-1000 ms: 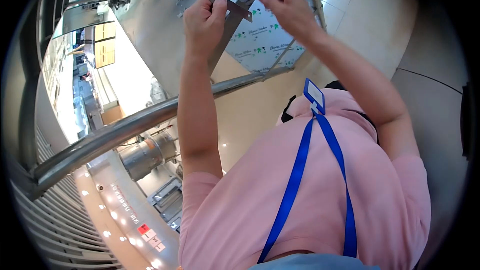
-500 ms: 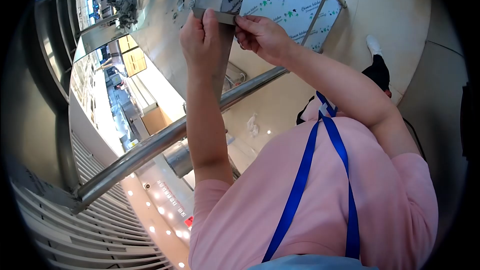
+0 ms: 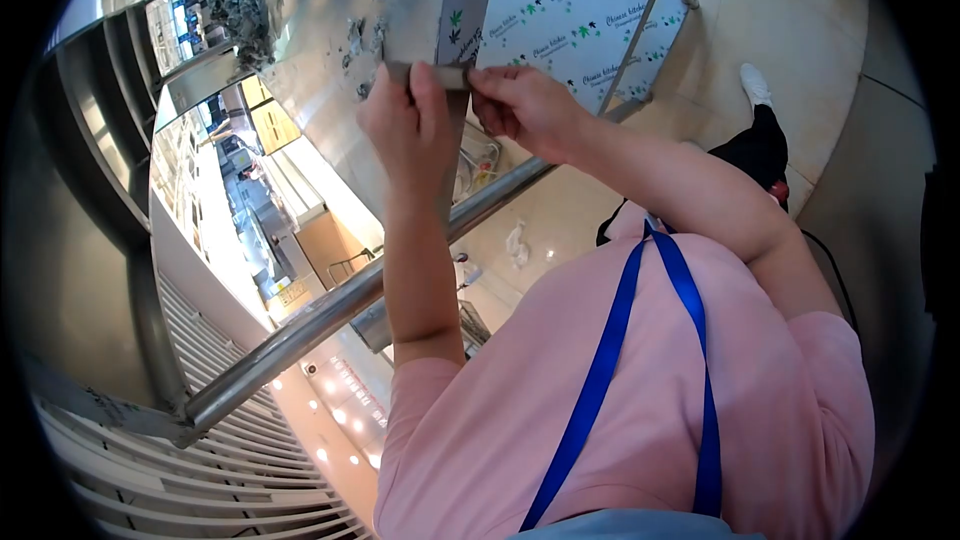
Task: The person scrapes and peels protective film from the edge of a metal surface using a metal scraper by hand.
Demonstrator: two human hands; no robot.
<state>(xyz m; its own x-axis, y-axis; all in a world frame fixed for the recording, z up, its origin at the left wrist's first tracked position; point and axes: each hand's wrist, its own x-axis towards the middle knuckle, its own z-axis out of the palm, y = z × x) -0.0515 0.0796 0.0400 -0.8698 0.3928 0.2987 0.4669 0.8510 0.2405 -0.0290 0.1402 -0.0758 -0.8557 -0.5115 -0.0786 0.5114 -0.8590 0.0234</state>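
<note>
My left hand (image 3: 405, 135) is closed on one end of a flat grey-brown strip (image 3: 453, 78), its thumb lying along the face. At the other end, the fingers of my right hand (image 3: 530, 112) pinch the strip. Its exact kind is unclear. Both hands are over the near part of a steel sheet surface (image 3: 330, 120), which carries dark grey smudges and crumbs (image 3: 360, 35) just beyond my left hand. Further left on the metal sits a clump of grey shreds (image 3: 243, 25).
A round steel rail (image 3: 330, 295) crosses below my forearms. Printed protective film (image 3: 560, 15) covers a panel at upper right. Another person's leg and white shoe (image 3: 755, 88) are at the right. White slats (image 3: 230, 450) fill the lower left; a white scrap (image 3: 516, 245) lies on the floor.
Both hands, with the strip between them, have come lower in the view, toward my body. The background has shifted slightly. My grip looks the same.
</note>
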